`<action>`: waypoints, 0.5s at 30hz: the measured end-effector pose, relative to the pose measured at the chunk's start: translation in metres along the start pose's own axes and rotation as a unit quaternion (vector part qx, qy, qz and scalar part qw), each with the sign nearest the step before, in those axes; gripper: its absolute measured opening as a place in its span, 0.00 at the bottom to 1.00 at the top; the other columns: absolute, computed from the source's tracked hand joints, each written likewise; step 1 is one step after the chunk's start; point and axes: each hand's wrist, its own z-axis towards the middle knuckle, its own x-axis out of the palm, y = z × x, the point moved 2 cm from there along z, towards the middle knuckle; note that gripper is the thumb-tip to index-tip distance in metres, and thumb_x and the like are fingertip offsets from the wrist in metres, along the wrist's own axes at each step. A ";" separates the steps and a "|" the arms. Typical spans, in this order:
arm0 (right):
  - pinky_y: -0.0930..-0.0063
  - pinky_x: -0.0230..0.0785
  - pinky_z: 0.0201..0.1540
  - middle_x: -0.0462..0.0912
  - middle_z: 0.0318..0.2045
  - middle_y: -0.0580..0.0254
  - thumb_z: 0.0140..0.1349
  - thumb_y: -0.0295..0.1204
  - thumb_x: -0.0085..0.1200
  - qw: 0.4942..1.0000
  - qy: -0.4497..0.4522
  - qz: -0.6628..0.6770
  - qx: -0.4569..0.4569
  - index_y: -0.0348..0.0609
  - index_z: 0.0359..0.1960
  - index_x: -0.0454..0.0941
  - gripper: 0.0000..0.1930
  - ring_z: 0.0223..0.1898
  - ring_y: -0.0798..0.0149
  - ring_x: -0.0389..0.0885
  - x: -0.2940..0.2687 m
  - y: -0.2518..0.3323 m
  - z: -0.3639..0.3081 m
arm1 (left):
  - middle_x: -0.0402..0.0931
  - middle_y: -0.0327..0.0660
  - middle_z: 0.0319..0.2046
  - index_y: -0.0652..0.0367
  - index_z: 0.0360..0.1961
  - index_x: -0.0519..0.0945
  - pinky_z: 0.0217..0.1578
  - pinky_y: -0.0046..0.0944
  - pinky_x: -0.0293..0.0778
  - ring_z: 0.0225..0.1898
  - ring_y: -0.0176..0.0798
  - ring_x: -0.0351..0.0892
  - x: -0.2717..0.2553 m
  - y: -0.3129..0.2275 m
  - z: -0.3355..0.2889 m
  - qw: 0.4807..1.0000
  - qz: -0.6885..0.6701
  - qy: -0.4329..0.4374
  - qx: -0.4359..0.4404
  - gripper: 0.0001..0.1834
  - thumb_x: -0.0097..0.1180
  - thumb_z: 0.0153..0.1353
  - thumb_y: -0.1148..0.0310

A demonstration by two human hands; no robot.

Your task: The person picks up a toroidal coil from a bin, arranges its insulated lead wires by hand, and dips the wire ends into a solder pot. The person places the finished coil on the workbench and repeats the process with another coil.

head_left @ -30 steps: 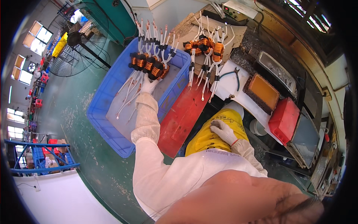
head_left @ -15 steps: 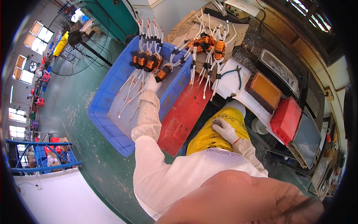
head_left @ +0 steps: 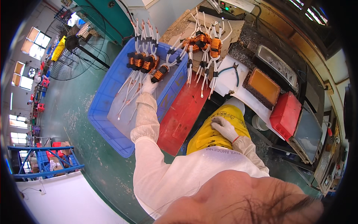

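Note:
My left hand [head_left: 150,86], in a white glove, reaches into a blue plastic crate [head_left: 108,128] and grips the lower end of a copper-wound coil [head_left: 160,73]. That coil has black bands and white-sleeved leads running up to the right. Its fingers are partly hidden behind the coil. Just left of it sit several similar coils [head_left: 143,61] in a row, their long white leads hanging over the grey sheet [head_left: 119,102] in the crate. My right hand [head_left: 223,127], also gloved, lies with loosely stretched fingers on the yellow apron [head_left: 209,138] over my lap, holding nothing.
More copper coils [head_left: 203,41] lie on cardboard [head_left: 227,35] at the bench's far side. A red board [head_left: 179,119] adjoins the crate. To the right are pliers [head_left: 237,74], an amber-filled tray [head_left: 263,86], a metal tray [head_left: 278,67] and a red bin [head_left: 286,115]. A large fan [head_left: 74,43] stands far left.
The whole view has shifted slightly. My left hand stays at the same coil, and my right hand still rests on the apron.

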 end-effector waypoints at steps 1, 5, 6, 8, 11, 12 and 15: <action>0.79 0.72 0.52 0.82 0.47 0.59 0.66 0.31 0.53 1.000 -0.002 0.001 0.001 0.35 0.56 0.72 0.19 0.44 0.70 0.82 -0.001 -0.003 0.000 | 0.81 0.54 0.43 0.54 0.54 0.69 0.49 0.51 0.73 0.48 0.58 0.80 0.001 -0.004 -0.001 1.000 -0.004 0.002 -0.012 0.30 0.63 0.49 0.60; 0.77 0.72 0.52 0.83 0.49 0.57 0.65 0.33 0.55 1.000 -0.007 0.023 -0.006 0.37 0.55 0.73 0.20 0.45 0.66 0.84 -0.002 -0.017 0.005 | 0.81 0.55 0.43 0.54 0.55 0.68 0.49 0.52 0.72 0.48 0.59 0.80 0.001 -0.011 -0.002 1.000 -0.004 0.010 -0.027 0.31 0.63 0.50 0.59; 0.77 0.72 0.52 0.83 0.49 0.57 0.65 0.33 0.55 0.999 -0.005 0.033 -0.013 0.37 0.55 0.73 0.19 0.45 0.67 0.84 -0.002 -0.020 0.006 | 0.81 0.55 0.43 0.54 0.55 0.68 0.49 0.52 0.72 0.48 0.59 0.80 0.002 -0.010 -0.002 1.000 -0.005 0.010 -0.028 0.31 0.63 0.50 0.59; 0.77 0.72 0.52 0.83 0.49 0.57 0.65 0.33 0.55 0.999 -0.002 0.031 -0.009 0.37 0.55 0.74 0.19 0.45 0.67 0.84 -0.001 -0.017 0.006 | 0.81 0.55 0.43 0.53 0.55 0.68 0.49 0.51 0.72 0.47 0.59 0.80 0.001 -0.005 -0.001 1.000 -0.019 0.012 -0.017 0.32 0.63 0.50 0.58; 0.77 0.72 0.52 0.83 0.48 0.57 0.65 0.33 0.55 1.000 -0.002 0.027 -0.003 0.37 0.55 0.74 0.19 0.44 0.67 0.84 -0.001 -0.014 0.005 | 0.81 0.55 0.43 0.52 0.56 0.67 0.49 0.52 0.72 0.46 0.60 0.81 0.002 -0.003 -0.003 1.000 -0.018 0.001 -0.008 0.32 0.62 0.50 0.57; 0.77 0.72 0.52 0.83 0.48 0.57 0.65 0.33 0.55 1.000 -0.001 0.025 -0.002 0.37 0.55 0.74 0.19 0.44 0.67 0.84 -0.001 -0.014 0.005 | 0.81 0.55 0.43 0.52 0.56 0.67 0.49 0.52 0.72 0.46 0.60 0.81 0.002 -0.004 -0.002 1.000 -0.018 0.001 -0.008 0.32 0.62 0.50 0.57; 0.77 0.72 0.52 0.83 0.48 0.58 0.65 0.33 0.55 1.000 -0.005 0.019 0.004 0.37 0.55 0.74 0.19 0.44 0.67 0.84 0.000 -0.008 0.002 | 0.81 0.56 0.44 0.54 0.56 0.67 0.50 0.51 0.72 0.48 0.59 0.80 0.001 -0.004 -0.003 0.999 -0.011 0.039 -0.032 0.33 0.64 0.49 0.58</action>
